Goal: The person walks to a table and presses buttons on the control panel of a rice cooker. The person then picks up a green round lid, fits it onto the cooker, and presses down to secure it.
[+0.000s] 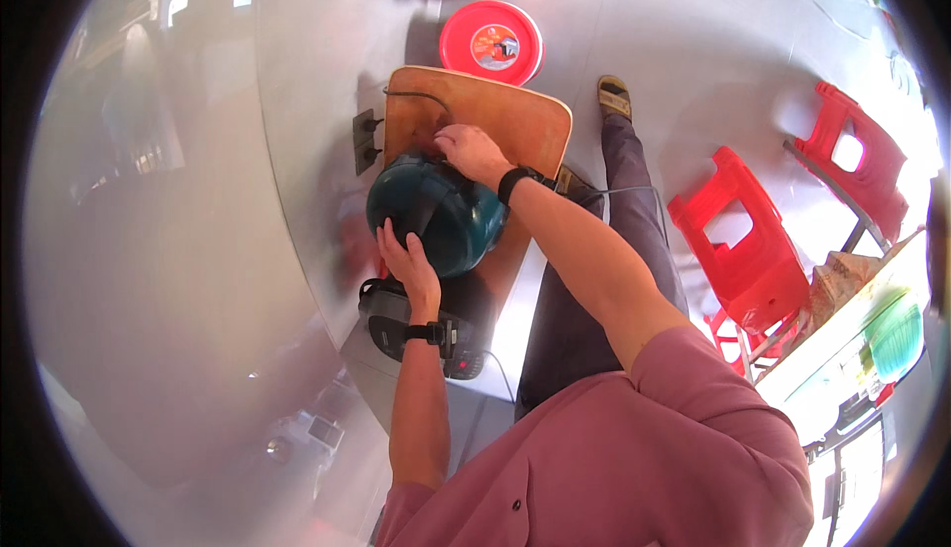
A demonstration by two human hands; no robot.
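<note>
A glossy dark teal rounded object (468,224) with a broad black band lies on a wooden board top (505,112); its exact kind is not clear. My left hand (409,268) rests against its near side with the fingers spread. At the far end of the object is my right hand (472,149), fingers curled down over its edge. What those fingertips touch is hidden and blurred. A dark cord (420,94) crosses the board towards the right hand. Both wrists wear black straps.
A wall outlet (364,142) with two plugs sits left of the board. Under my left wrist lies a dark grey device (388,320). Red-lidded buckets (492,43) stand beyond the board. Red plastic stools (743,242) and a table with a green basket (894,335) are at right.
</note>
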